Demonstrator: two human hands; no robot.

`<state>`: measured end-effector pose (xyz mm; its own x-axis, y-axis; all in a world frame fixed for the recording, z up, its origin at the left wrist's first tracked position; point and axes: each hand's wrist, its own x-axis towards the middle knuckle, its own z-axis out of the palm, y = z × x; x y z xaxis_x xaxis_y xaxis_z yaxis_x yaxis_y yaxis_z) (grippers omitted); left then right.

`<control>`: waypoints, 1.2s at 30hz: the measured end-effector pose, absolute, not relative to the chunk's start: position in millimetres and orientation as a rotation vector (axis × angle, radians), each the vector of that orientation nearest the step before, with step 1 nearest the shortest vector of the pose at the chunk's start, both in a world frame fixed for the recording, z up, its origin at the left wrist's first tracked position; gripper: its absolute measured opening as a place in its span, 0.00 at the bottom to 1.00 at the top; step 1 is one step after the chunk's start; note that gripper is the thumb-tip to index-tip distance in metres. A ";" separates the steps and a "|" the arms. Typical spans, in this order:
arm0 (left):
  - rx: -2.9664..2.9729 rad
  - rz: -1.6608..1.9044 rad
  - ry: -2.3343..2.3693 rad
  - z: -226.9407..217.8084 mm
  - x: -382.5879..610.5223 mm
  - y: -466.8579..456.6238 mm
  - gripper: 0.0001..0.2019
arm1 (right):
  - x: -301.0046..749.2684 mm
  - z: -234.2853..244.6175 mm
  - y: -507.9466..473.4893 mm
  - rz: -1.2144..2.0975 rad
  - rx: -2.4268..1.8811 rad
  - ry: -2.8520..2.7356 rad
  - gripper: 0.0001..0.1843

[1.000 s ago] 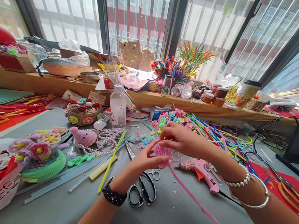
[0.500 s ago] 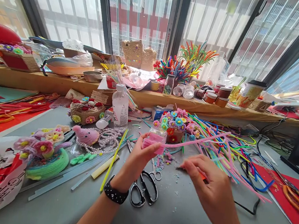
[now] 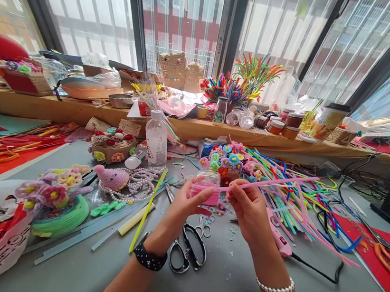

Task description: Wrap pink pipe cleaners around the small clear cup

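Fingers of my left hand are curled around a small clear jar with pink pipe cleaner wound round its lower part. From the jar a long pink pipe cleaner stretches to the right. Close beside the jar, my right hand pinches this strand between thumb and fingers. A pink glue gun lies on the table behind my right forearm, partly hidden by it. Below the jar rest black-handled scissors and a smaller pair of scissors.
A pile of coloured pipe cleaners spreads to the right. Behind the jar stands a flower-covered basket. A water bottle, bead strands and a green flower ornament are on the left. The glue gun's black cord crosses the table.
My right hand has moved left and up from beside the glue gun and now pinches the pink pipe cleaner near the jar. More of the glue gun shows.
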<state>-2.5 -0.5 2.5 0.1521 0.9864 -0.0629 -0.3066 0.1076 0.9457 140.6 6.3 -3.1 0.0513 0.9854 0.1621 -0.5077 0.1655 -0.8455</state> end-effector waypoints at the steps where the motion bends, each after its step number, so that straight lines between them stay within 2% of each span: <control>1: 0.976 1.155 0.909 2.1 -2.4 -0.2 0.30 | 141.2 -4.5 5.9 1.291 -0.697 -0.866 0.10; 7: 0.903 1.087 0.799 -1.4 -2.4 1.3 0.27 | 138.7 -7.7 5.5 1.276 -0.693 -0.858 0.11; 13: 0.835 1.185 0.773 0.7 1.3 -1.6 0.27 | 136.6 -6.5 2.8 1.232 -0.722 -0.931 0.10; 20: 0.941 1.429 0.904 -3.0 3.8 2.1 0.33 | 140.0 -10.7 5.0 1.199 -0.828 -1.014 0.14; 24: 1.281 1.679 1.123 -5.6 -1.0 3.1 0.34 | 136.1 -20.4 -4.4 1.162 -1.134 -1.393 0.14; 29: 1.717 1.834 1.413 -7.2 -8.0 1.5 0.33 | 112.9 -36.5 -37.9 0.855 -1.574 -2.036 0.07; 33: 1.791 1.885 1.413 -8.6 -8.6 2.4 0.33 | 90.8 -36.3 -51.8 0.702 -1.721 -2.268 0.09; 36: 1.858 1.897 1.428 -9.6 -8.8 4.1 0.33 | 77.0 -30.7 -48.7 0.656 -1.798 -2.370 0.13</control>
